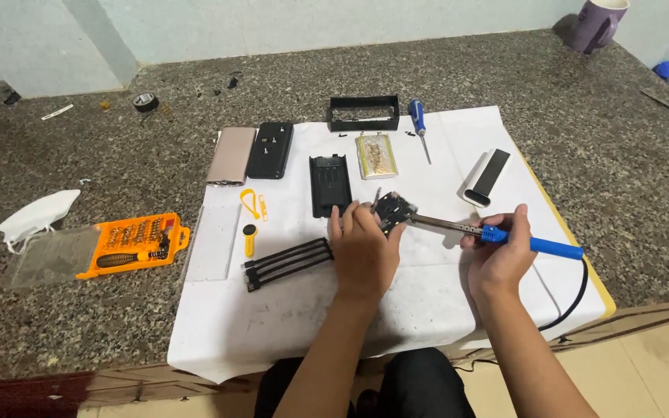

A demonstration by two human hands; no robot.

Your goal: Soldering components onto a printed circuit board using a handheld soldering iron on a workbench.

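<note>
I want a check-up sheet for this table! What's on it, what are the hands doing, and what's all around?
Surface: speckled stone counter with a white sheet spread on it.
Job's things: small black circuit board; blue-handled soldering iron, tip at the board.
Clutter: orange screwdriver-bit kit, blue screwdriver, black casings, flat battery pack, black frame, white face mask, tape roll.
Grippers: left hand holds the board; right hand grips the iron.
Cables: black cord from the iron; flat black cable bundle.
Surroundings: pale wall, purple mug.
</note>
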